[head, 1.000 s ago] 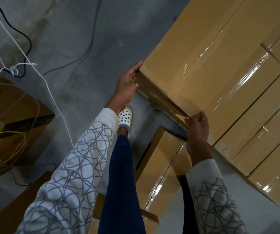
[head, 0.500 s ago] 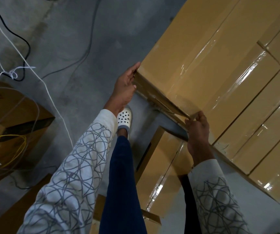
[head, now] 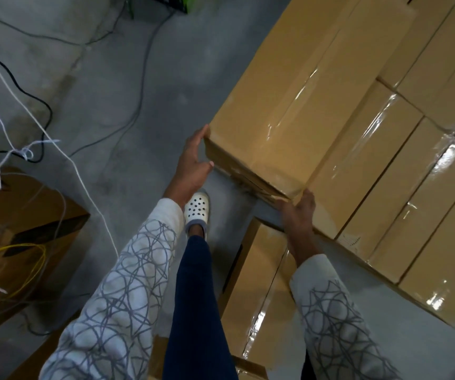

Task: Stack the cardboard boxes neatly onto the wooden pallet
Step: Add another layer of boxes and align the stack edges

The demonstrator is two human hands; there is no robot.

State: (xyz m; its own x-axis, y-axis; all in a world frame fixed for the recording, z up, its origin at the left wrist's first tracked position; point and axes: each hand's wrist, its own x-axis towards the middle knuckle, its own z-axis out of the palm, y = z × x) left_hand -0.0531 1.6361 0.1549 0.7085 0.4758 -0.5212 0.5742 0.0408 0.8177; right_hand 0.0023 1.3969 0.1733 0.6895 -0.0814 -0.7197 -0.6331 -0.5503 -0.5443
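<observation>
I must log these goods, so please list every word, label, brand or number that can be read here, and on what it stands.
No text is readable in this view.
Pale dotted mark on the near edge of one stacked box: too small and blurred to read.
Top box, touched by the left hand and right hand: plain cardboard and clear tape, no print.

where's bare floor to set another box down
Bare concrete floor lies between the white cord and the held box, ahead of the white shoe. Crowded: the wire-draped brown box on the left, floor boxes beside the leg.
</observation>
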